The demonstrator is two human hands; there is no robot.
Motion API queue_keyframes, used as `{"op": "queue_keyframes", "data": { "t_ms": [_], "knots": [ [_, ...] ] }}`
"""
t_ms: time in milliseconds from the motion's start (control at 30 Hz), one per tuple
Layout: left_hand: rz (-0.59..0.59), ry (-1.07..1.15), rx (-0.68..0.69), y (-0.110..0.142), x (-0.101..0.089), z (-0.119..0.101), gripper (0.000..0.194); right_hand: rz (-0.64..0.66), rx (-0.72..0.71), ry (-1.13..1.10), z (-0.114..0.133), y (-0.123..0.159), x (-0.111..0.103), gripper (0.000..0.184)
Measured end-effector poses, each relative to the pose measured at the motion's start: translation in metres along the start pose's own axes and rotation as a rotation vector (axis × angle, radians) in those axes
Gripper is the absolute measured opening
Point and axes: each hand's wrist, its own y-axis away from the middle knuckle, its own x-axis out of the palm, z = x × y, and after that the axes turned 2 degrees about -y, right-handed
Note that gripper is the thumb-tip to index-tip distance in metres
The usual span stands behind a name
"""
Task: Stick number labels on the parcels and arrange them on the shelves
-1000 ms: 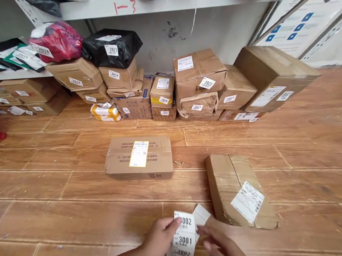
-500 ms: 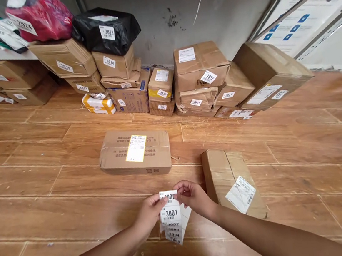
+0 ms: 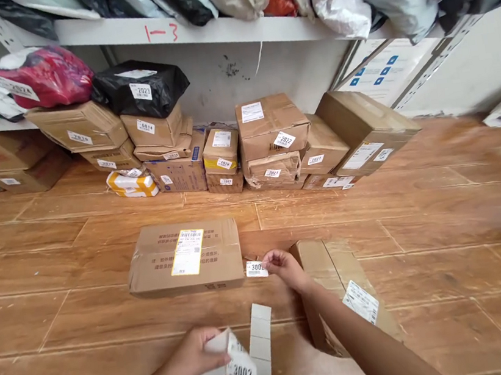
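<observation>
My left hand is closed on a strip of numbered stickers low in the view; the top one reads 3002 and blank backing trails beside it. My right hand pinches a single peeled sticker and holds it just off the right end of a flat cardboard box that carries a yellow label. A second taped box lies under and beside my right forearm.
Labelled cardboard parcels are stacked along the back wall under a white shelf marked 1-3, with bagged parcels above. A larger box leans at the right. Wood-pattern floor surrounds the two boxes.
My right hand has peeled one sticker off the strip and carried it up toward the flat box. My left hand has dropped lower with the strip. The camera tilted up.
</observation>
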Motion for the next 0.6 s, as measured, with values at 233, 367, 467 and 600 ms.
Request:
{"op": "queue_keyframes", "data": {
  "t_ms": [233,367,467,600],
  "knots": [
    [-0.097,-0.281,-0.01,-0.007,-0.033,0.037,0.039,-0.018,-0.116,0.167,-0.009,-0.063,0.017,0.011],
    [-0.394,-0.227,0.002,-0.008,-0.07,0.068,0.05,-0.235,-0.176,0.144,-0.024,-0.069,0.046,0.015],
    [-0.789,0.066,-0.172,-0.002,-0.109,0.084,0.065,-0.366,-0.158,0.087,-0.039,-0.063,0.059,0.018],
    [-1.102,0.349,-0.233,-0.006,-0.141,0.076,0.081,-0.333,-0.084,-0.007,-0.048,-0.072,0.064,0.03]
  ]
}}
